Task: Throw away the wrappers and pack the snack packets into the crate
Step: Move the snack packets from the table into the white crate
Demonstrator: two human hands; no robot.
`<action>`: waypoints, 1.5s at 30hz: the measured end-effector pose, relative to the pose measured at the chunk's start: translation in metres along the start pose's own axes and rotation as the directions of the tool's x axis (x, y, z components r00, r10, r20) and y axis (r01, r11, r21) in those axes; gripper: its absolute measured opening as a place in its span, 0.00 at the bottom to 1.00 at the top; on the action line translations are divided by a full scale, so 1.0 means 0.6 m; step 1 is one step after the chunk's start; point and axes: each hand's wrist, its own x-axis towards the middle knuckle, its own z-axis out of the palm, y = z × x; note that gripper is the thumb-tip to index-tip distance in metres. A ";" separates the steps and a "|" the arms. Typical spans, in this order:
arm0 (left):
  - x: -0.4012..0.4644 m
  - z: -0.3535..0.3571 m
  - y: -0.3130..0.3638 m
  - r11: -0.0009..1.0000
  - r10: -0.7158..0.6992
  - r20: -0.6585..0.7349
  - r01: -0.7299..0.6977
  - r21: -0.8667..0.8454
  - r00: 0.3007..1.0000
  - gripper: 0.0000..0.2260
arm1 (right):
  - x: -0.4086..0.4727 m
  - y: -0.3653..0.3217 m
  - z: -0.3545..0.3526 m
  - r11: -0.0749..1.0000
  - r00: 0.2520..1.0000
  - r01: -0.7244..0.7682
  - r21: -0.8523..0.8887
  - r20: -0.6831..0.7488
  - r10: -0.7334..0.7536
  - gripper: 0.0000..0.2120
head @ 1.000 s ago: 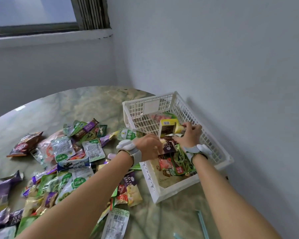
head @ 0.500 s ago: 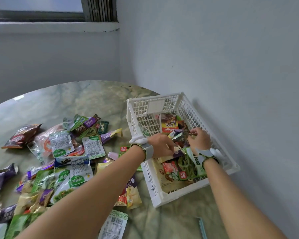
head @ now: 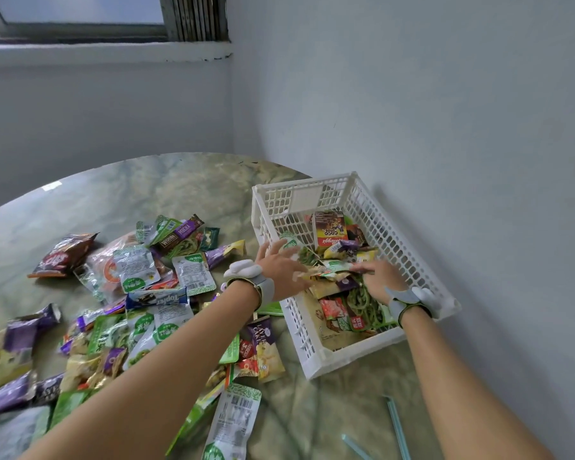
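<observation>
Both hands have let go and spread loose-fingered, left hand (head: 281, 265) and right hand (head: 377, 280) over the part-filled crate (head: 409, 240), while most snack packets (head: 140, 293) still litter the table (head: 166, 194).

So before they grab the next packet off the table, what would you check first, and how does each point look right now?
1. Left hand free: ok, fingers spread, nothing held, over the crate's near wall.
2. Right hand free: cannot tell, it rests on the packets in the crate and its fingers are blurred.
3. Room left in the crate: ok, the far end still shows bare wall.
4. Cereal box settled: ok, it leans against the back of the crate.
5. Packets left on the table: ok, many within view beside the left arm.
6. Bin for wrappers: cannot tell, none is in view.
</observation>
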 end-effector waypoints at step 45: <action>-0.299 -0.157 -0.131 0.490 -0.363 -0.116 0.083 -0.868 0.924 0.17 | -0.240 -0.180 0.023 0.894 0.953 0.196 0.403 -0.292 -0.077 0.12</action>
